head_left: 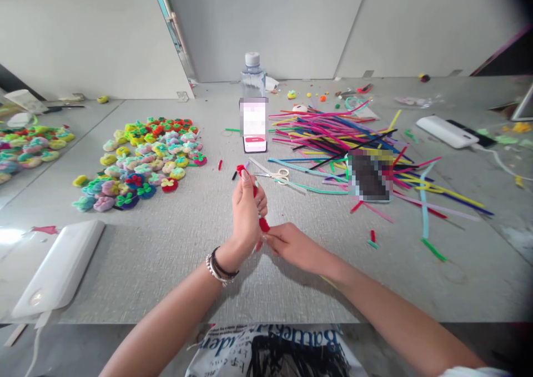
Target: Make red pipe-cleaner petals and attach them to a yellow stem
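Note:
Wrapped in my left hand [246, 210] is a red pipe cleaner [264, 225], its fuzzy upper end showing above the thumb and its lower part coming out beneath the fingers. The fingertips of my right hand [287, 244] pinch the lower end of the same piece. Both hands meet over the middle of the table, and the left fingers hide the middle of the red piece. Just beyond them lie scissors [280, 176] with pale handles. Short red and black pipe cleaner scraps [220, 165] rest left of the scissors.
Many small fuzzy flower-like pieces [144, 163] cover the left side. A heap of coloured pipe cleaners [316, 135] spreads on the right, with a phone [370, 176] on it. Another phone [254, 124] leans against a bottle [252, 77]. White power banks [62, 266] lie at both sides.

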`<state>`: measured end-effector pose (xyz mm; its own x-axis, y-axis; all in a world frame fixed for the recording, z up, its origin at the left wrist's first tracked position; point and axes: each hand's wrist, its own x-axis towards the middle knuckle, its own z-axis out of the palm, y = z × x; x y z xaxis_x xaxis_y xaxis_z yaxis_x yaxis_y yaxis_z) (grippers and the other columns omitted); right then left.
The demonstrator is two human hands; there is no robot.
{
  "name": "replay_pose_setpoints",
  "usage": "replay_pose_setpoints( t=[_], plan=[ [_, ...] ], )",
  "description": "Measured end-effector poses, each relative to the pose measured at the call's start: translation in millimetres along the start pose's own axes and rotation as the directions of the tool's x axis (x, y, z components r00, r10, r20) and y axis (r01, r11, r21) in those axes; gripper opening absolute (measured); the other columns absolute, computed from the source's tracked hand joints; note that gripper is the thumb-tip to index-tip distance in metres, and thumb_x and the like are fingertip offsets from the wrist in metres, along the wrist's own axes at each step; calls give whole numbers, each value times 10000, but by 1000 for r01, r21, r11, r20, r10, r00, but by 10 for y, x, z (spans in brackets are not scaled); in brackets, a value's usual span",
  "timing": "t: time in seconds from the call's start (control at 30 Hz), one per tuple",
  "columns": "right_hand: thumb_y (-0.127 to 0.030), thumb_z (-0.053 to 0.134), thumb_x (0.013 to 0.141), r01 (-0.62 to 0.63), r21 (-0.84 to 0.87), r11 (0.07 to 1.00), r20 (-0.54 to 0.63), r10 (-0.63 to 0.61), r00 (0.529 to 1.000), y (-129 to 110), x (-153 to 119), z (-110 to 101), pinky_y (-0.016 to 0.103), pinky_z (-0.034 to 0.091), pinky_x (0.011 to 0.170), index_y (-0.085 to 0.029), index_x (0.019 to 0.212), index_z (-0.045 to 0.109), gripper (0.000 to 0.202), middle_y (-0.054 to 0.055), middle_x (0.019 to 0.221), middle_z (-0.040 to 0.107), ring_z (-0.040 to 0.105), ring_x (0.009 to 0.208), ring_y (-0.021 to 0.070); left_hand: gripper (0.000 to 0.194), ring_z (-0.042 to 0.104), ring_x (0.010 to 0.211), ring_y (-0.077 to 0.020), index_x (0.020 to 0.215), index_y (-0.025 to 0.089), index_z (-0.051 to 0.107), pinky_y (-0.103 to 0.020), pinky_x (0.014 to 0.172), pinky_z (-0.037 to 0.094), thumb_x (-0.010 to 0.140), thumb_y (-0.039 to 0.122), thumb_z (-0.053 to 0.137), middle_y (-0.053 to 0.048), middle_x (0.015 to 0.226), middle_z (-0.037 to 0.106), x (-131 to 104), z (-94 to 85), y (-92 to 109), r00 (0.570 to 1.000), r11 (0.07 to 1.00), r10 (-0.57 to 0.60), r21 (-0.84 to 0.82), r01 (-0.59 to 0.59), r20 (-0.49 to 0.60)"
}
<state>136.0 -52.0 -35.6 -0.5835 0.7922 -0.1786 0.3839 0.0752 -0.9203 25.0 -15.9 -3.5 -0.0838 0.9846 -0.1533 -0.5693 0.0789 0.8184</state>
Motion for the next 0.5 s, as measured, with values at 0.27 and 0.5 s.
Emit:
replay_pose_setpoints(
  t=[0.27,0.5],
  plan=[
    [-137,426,872,75,-135,988,111,-60,992,-34,-31,31,282,416,688,-162,836,735,312,60,781,719,616,706,168,399,214,405,-52,747,209,442,-150,366,179,871,580,522,90,527,272,-49,-21,-103,992,992,-80,107,69,94],
    [-414,595,864,5,-80,997,180,10,984,-3,-103,-298,273,434,637,-192,970,702,268,39,756,702,612,677,168,349,291,418,-53,861,207,551,-155,379,228,893,551,503,72,567,336,15,-65,13,931,967,-177,234,104,318]
  ],
)
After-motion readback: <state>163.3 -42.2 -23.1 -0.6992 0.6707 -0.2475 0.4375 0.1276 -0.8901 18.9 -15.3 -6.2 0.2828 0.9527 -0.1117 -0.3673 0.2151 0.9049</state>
